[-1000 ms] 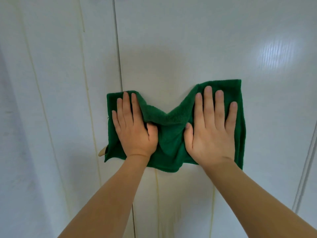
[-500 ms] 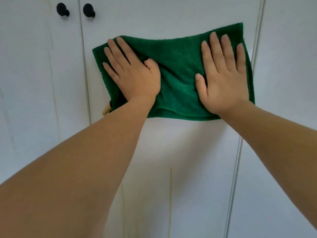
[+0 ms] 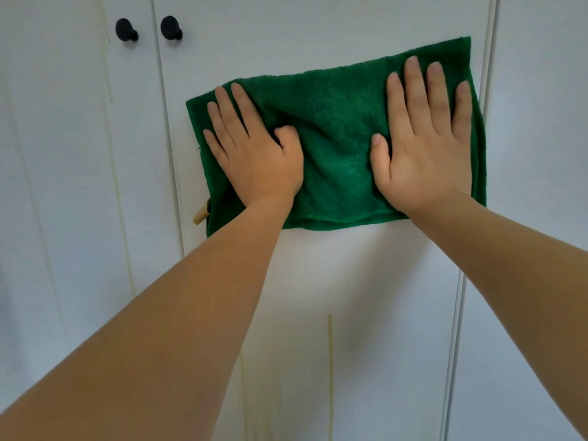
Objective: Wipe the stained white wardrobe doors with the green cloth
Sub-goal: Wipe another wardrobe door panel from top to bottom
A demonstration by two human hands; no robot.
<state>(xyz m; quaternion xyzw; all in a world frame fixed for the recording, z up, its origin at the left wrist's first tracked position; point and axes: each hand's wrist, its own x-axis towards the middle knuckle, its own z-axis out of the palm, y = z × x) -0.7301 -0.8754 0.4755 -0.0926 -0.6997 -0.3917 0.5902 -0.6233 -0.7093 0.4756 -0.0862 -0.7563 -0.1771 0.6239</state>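
A green cloth [image 3: 337,148] is spread flat against a white wardrobe door [image 3: 318,281]. My left hand [image 3: 257,154] presses on the cloth's left part with straight fingers. My right hand [image 3: 423,144] presses on its right part, fingers spread and straight. A small tan tag [image 3: 200,214] sticks out at the cloth's lower left corner. Yellowish drip streaks [image 3: 330,370] run down the door below the cloth. More faint streaks [image 3: 117,186] mark the door to the left.
Two black round knobs [image 3: 126,29] [image 3: 171,27] sit at the top left, either side of the gap between doors. Another door panel [image 3: 534,218] lies to the right beyond a vertical seam.
The cloth, bunched in the middle a second ago, is now spread out flat. In the last half second both hands and the cloth slid slightly downward in view.
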